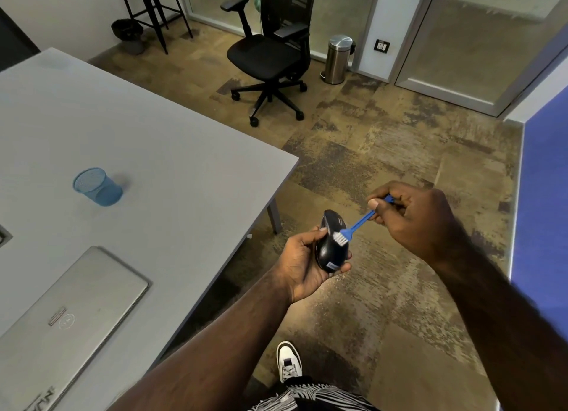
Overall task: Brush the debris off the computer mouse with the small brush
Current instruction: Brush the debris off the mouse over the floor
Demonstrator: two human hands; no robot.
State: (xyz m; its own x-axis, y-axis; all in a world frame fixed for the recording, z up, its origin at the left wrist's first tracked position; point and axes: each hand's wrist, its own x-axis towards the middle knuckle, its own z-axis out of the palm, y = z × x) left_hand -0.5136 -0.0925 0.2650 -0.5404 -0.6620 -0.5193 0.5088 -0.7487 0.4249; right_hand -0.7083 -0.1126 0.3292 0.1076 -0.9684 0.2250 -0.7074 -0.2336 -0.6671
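Observation:
A black computer mouse (pixel 331 248) is held over the floor, just off the table's right edge, with my left hand (pixel 302 264) cupped around it from below and the left. My right hand (pixel 412 218) pinches the handle of a small blue brush (pixel 359 223). Its white bristles rest on the top of the mouse near the middle. A small pale label shows at the mouse's near end.
A grey table (pixel 138 152) fills the left, bearing a blue mesh cup (pixel 97 186) and a closed silver laptop (pixel 61 318). A black office chair (pixel 272 54) and a steel bin (pixel 338 58) stand on the carpet beyond. A blue wall (pixel 544 195) is at right.

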